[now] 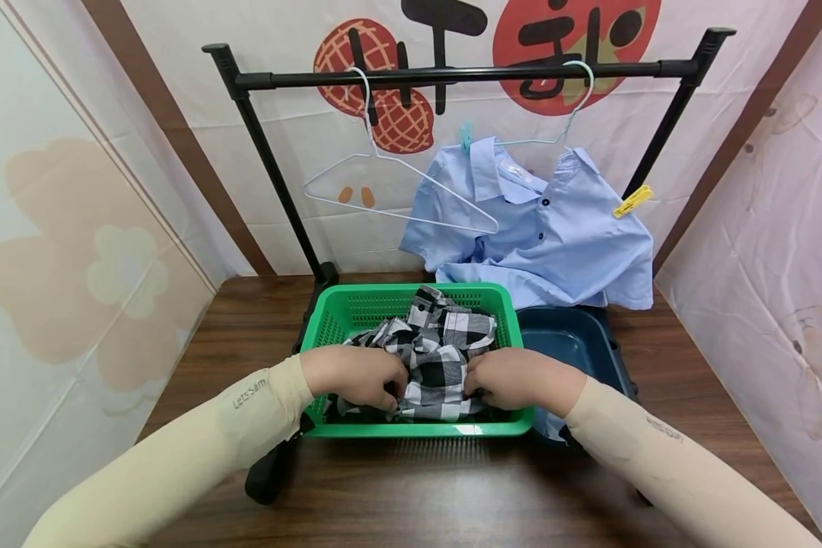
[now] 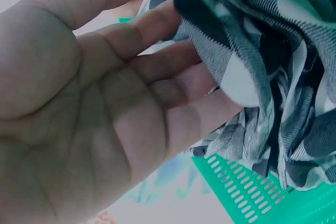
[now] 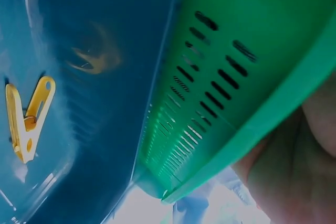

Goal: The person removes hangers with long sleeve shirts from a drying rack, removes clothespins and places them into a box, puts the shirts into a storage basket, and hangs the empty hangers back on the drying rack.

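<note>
A crumpled black-and-white checked shirt (image 1: 438, 373) lies in a green perforated basket (image 1: 421, 430). At its left side my left hand (image 1: 356, 375) grips the cloth. In the left wrist view, folds of the shirt (image 2: 283, 61) hang over the fingers of that left hand (image 2: 115, 108), and the thumb tip is out of sight. My right hand (image 1: 520, 380) pinches the shirt's right side with curled fingers. The right wrist view shows only part of the right hand (image 3: 299, 171) beyond the rim of the basket (image 3: 262, 140); its fingertips are hidden there.
A dark blue basin (image 1: 565, 342) stands right of the basket, with a yellow clothespin (image 3: 29, 121) inside. Behind, a black rack (image 1: 411, 78) holds a bare white hanger (image 1: 400, 213) and a light blue shirt (image 1: 555, 236) clipped with a blue peg (image 1: 466, 138) and a yellow peg (image 1: 632, 202).
</note>
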Demonstrator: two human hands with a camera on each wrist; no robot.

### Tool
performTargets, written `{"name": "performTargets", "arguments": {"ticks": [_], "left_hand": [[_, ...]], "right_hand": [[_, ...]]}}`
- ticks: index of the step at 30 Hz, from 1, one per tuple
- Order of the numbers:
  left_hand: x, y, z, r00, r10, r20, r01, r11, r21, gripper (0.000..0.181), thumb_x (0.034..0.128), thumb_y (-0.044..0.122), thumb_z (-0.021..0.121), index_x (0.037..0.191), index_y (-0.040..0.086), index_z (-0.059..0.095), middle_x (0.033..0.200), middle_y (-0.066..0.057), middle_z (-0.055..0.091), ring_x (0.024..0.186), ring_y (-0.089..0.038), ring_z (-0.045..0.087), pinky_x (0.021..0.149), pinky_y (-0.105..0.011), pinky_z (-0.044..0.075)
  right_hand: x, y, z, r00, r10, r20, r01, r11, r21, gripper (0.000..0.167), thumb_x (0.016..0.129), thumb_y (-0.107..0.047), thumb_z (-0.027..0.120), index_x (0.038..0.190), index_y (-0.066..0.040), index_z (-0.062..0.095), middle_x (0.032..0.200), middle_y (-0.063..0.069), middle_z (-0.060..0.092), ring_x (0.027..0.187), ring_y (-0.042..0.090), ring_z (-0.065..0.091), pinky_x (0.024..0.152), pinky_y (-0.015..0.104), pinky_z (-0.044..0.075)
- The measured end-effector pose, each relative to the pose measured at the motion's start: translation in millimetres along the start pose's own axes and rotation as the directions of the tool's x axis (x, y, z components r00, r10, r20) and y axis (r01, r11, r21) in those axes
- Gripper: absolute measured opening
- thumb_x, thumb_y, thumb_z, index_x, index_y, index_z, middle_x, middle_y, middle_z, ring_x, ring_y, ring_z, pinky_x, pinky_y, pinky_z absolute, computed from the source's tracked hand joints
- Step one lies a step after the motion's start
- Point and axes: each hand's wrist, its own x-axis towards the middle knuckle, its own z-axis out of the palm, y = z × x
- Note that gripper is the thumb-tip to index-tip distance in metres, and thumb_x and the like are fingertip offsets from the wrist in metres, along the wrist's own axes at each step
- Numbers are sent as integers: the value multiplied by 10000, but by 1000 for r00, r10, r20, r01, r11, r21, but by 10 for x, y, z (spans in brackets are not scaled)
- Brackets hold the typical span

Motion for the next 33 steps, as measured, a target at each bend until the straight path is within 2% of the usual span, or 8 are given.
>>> {"name": "performTargets", "arguments": {"ticks": [5, 10, 16, 18, 21, 25, 28, 33], "left_hand": [[-71, -56, -61, 996, 62, -66, -65, 997, -31, 172, 1011, 211, 645, 1157, 165, 723, 1111, 82, 661, 975, -91, 594, 884, -344, 512], [-106, -90, -83, 984, 115, -137, -122, 992, -41, 137, 1014, 192, 631, 1109, 170, 728, 1029, 117, 652, 913, -78, 586, 854, -337, 514], [-159, -98, -98, 971, 116, -208, -135, 988, -76, 146, 1021, 187, 638, 1135, 160, 724, 1098, 71, 679, 989, -75, 632, 893, -357, 536], [-178, -110, -109, 963, 112, -247, -135, 988, -79, 157, 1020, 178, 639, 1150, 144, 720, 1122, 30, 691, 998, -89, 642, 894, -365, 539], [-201, -138, -130, 943, 98, -319, -132, 988, -86, 166, 1019, 173, 642, 1162, 132, 715, 1157, -21, 699, 1006, -99, 661, 891, -362, 549], [-227, -168, -166, 908, 65, -414, -116, 988, -98, 200, 1021, 162, 639, 1203, 118, 708, 1168, -44, 699, 989, -105, 668, 876, -364, 555], [-243, -190, -192, 874, 31, -485, -89, 991, -95, 245, 1013, 166, 653, 1244, 98, 698, 1172, -49, 698, 995, -144, 666, 870, -383, 555], [-276, -272, -242, 805, -45, -591, -41, 991, -131, 279, 997, 183, 681, 1261, 93, 689, 1216, -57, 695, 1084, -211, 668, 915, -430, 553]], "right_hand": [[-112, -5, -17, 993, -24, -113, 22, 1000, -14, 196, 928, -99, 731, 1086, -211, 766, 1069, -51, 698, 968, 109, 657, 849, 341, 570], [-210, -21, -40, 976, -35, -215, 24, 998, -53, 152, 930, -149, 748, 1072, -205, 759, 990, -57, 671, 849, 85, 610, 771, 332, 563], [-277, -17, -23, 942, -64, -330, 29, 994, -109, 135, 945, -183, 741, 1076, -209, 761, 955, -83, 636, 808, 61, 583, 737, 307, 555], [-290, -16, -7, 930, -75, -361, 35, 993, -116, 132, 953, -184, 730, 1079, -208, 760, 955, -87, 633, 815, 58, 588, 742, 302, 556], [-314, -24, -3, 913, -87, -398, 46, 993, -111, 129, 956, -191, 728, 1081, -199, 758, 962, -87, 645, 832, 60, 607, 761, 300, 561], [-344, -37, -20, 910, -83, -406, 50, 995, -90, 133, 964, -202, 724, 1091, -189, 759, 978, -83, 661, 851, 63, 615, 782, 306, 563], [-362, -45, -22, 913, -73, -401, 45, 996, -77, 137, 969, -210, 720, 1098, -193, 760, 992, -82, 671, 863, 63, 620, 795, 310, 565], [-376, -62, -15, 907, -78, -413, 51, 996, -74, 146, 968, -224, 723, 1107, -202, 759, 1022, -82, 685, 897, 67, 636, 821, 314, 569]]}}
